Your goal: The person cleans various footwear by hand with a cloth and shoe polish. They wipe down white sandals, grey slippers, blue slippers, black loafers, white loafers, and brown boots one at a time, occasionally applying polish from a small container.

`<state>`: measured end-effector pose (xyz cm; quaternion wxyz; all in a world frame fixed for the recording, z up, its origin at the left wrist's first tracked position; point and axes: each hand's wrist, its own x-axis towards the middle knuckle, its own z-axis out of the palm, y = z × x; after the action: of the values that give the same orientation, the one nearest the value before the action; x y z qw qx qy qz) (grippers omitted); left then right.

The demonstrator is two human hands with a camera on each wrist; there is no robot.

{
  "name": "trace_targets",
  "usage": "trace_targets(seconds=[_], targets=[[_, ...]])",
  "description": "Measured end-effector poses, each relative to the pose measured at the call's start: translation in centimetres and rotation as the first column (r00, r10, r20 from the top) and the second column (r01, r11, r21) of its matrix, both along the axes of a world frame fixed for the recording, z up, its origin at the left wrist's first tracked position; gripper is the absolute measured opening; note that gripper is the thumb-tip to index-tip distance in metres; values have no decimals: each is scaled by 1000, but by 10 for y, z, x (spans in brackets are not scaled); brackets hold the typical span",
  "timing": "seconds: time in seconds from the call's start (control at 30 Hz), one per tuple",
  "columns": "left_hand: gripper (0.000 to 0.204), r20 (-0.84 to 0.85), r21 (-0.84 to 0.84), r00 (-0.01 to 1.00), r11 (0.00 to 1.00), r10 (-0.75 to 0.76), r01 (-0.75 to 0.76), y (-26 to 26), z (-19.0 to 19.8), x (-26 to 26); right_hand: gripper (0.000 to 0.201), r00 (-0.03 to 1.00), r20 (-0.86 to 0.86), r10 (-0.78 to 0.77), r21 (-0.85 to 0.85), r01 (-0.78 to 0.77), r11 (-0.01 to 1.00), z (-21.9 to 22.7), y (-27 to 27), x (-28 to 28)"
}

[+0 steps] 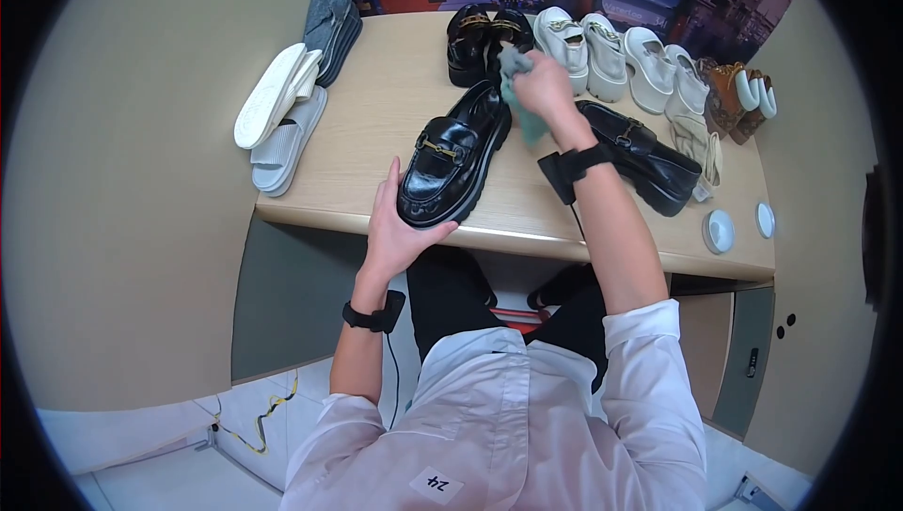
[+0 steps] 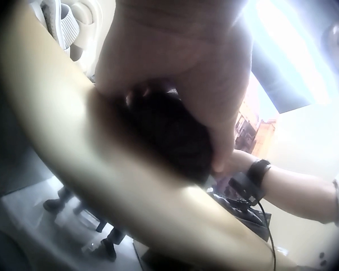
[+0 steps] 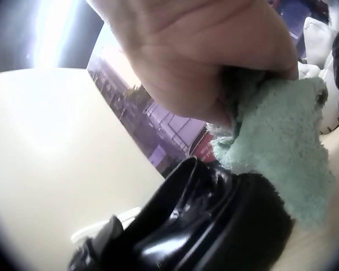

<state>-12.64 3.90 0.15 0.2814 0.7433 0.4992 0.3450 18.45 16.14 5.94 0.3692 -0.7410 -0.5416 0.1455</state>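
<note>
A glossy black loafer (image 1: pixel 440 161) with a gold bit across its top sits on the table, toe toward the person. My left hand (image 1: pixel 391 232) holds it round the toe, fingers along its left side and thumb across the front. In the left wrist view the dark toe (image 2: pixel 172 135) shows between thumb and fingers. My right hand (image 1: pixel 545 90) grips a fluffy pale green cloth (image 3: pixel 282 144), bunched in the palm with the rest hanging down beside the loafer's heel. A second black loafer (image 1: pixel 640 149) lies to the right of the right wrist.
Along the back of the table (image 1: pixel 376 191) stand black shoes with gold chains (image 1: pixel 468 46), several white shoes (image 1: pixel 607 50) and brown boots (image 1: pixel 724 97). Slippers (image 1: pixel 282 125) are at the left. Beige cloth (image 1: pixel 694 146) and small round dishes (image 1: pixel 719 231) lie at the right.
</note>
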Motion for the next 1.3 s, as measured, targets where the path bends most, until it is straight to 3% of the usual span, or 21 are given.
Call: trace_targets(seconds=[0.07,0.13,0.17,0.27,0.33,0.4,0.43,0.53,0.6,0.67,0.73,0.83,1.03,1.17,1.27,1.3], targets=[[139,2,4,1000,1000,-14,14,2,-1,0,28,919,-377,117,120,-77,990,-9,17,10],[140,-8,1,1000,1000,-3,3,2,0,0,28,837,-472,277,91,-266,960,-20,23,8],[140,-13,-2,1000,1000,3,-3,1,0,0,30,844,-424,329,95,-320,943,-28,22,0],[140,97,-42,995,999,15,-11,1,-6,1,36,966,-201,160,27,-157,987,-27,3,-10],[140,92,-49,995,999,23,-18,2,-7,1,33,989,-27,145,15,-144,989,-19,-6,-16],[140,64,-50,998,999,25,-22,1,-4,2,33,965,231,122,3,-127,992,-9,-14,-22],[139,43,-46,999,999,30,-28,0,1,3,23,932,349,101,23,-117,993,-12,-17,-21],[138,30,-20,999,999,34,-34,0,1,4,22,944,320,74,8,-80,997,-14,-31,-8],[139,36,-42,997,997,61,-59,-4,2,6,27,986,155,58,138,-79,987,0,-50,2],[142,71,-2,994,997,79,-79,-5,-5,7,39,992,126,-4,206,-23,978,21,-76,-1],[146,103,-9,992,997,79,-78,-9,-6,8,41,997,42,60,296,-70,953,27,-99,-6],[147,122,5,992,999,42,-43,-13,-7,5,37,973,-32,228,293,-209,933,29,-136,-27],[136,-98,159,992,985,86,-69,-15,-18,3,40,844,261,469,332,-535,777,24,-148,-80],[127,-73,206,990,973,120,-103,-16,-23,9,34,742,449,499,175,-620,765,11,-131,-112],[122,-46,200,991,973,127,-115,-15,-23,11,25,714,514,475,115,-606,787,-4,-117,-126],[121,-46,201,990,972,132,-120,-14,-22,11,24,714,462,527,63,-619,783,-6,-117,-124]])
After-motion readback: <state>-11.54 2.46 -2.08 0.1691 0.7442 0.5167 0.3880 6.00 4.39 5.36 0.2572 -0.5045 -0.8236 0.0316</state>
